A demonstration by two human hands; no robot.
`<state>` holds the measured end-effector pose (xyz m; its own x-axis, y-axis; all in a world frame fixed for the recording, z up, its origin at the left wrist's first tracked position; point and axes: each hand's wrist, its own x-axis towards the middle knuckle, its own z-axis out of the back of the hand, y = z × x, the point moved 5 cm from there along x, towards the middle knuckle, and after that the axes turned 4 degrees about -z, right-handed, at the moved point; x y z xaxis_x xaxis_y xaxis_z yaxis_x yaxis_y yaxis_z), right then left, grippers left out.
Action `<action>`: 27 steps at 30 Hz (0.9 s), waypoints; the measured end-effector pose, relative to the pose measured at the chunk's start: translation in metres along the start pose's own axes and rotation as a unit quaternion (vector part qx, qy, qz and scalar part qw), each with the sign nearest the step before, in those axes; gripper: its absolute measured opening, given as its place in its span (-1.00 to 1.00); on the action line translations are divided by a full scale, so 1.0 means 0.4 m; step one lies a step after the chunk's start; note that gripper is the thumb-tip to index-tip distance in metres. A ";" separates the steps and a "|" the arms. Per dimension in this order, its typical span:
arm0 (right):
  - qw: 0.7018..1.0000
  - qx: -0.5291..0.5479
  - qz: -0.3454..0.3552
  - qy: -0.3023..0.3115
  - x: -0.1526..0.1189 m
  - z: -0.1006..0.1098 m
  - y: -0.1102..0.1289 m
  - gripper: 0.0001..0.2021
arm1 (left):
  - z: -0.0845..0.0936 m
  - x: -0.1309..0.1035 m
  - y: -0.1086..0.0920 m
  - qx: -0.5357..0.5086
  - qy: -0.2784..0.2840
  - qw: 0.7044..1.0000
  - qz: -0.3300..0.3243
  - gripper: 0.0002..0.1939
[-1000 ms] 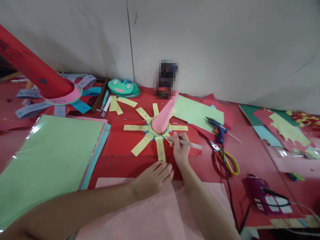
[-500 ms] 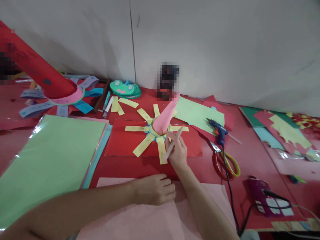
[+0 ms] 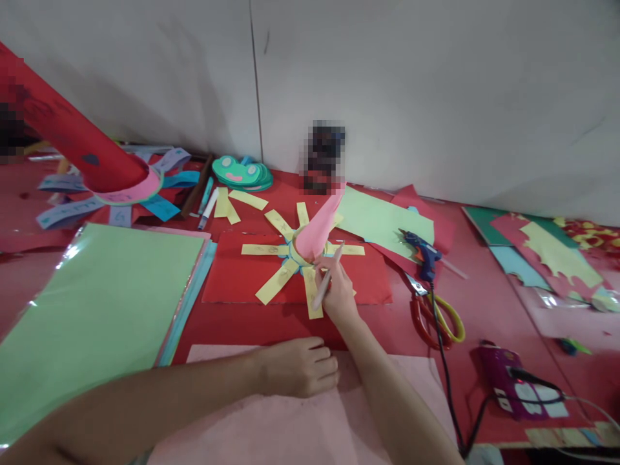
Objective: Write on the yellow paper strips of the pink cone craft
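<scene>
My right hand (image 3: 338, 289) is closed on a pale pen (image 3: 324, 284), its fingertips at the base of a pink paper cone (image 3: 320, 226). The cone leans to the upper right from a round centre with yellow paper strips (image 3: 275, 282) spread around it, some bearing marks. Under the strips lies a red sheet (image 3: 227, 284). My left hand (image 3: 303, 367) rests with its fingers curled on a large pink sheet (image 3: 232, 426); whether it holds anything is hidden.
Green sheets (image 3: 111, 290) lie at left, below a red tube (image 3: 97, 148). Green frog-face cutouts (image 3: 242, 173) and markers (image 3: 208, 208) sit behind. At right are a blue glue gun (image 3: 426, 255), scissors (image 3: 448, 320), a purple box (image 3: 513, 381) and a black cable (image 3: 445, 374).
My right hand has moved slightly left and turned, bringing the pen with it. The cone's tip stands slightly lower and further left. My left hand has hardly moved.
</scene>
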<state>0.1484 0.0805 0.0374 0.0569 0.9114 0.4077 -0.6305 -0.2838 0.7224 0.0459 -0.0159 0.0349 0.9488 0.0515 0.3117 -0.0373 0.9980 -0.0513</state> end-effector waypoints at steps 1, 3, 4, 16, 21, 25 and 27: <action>1.000 0.005 0.004 -0.005 0.002 0.002 0.001 -0.88 | 0.006 0.002 -0.007 -0.007 -0.005 0.999 -0.041 -0.88; 1.000 0.010 0.013 -0.012 0.005 0.009 0.003 -0.88 | 0.015 0.005 -0.007 -0.016 -0.012 0.997 -0.069 -0.84; 1.000 0.011 0.017 -0.013 0.006 0.013 0.002 -0.88 | 0.017 0.006 -0.004 -0.017 -0.014 0.997 -0.068 -0.83; 0.999 0.029 0.027 -0.023 0.019 0.052 -0.037 -0.88 | 0.077 -0.020 0.092 0.080 -0.129 0.984 0.098 -0.79; 0.997 0.054 0.052 -0.031 0.014 0.056 -0.044 -0.84 | 0.119 -0.068 0.236 0.120 -0.171 0.948 0.241 -0.78; 0.996 0.062 0.066 -0.011 0.009 0.049 -0.039 -0.82 | 0.112 -0.090 0.289 0.121 -0.169 0.940 0.271 -0.74; 0.996 0.056 0.072 0.000 0.007 0.046 -0.033 -0.81 | 0.104 -0.091 0.290 0.125 -0.160 0.944 0.261 -0.73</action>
<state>0.1711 0.0811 0.0393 -0.0280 0.8593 0.5106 -0.5414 -0.4424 0.7149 -0.0058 0.0997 0.0570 0.6392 0.5074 0.5779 -0.5840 0.8092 -0.0645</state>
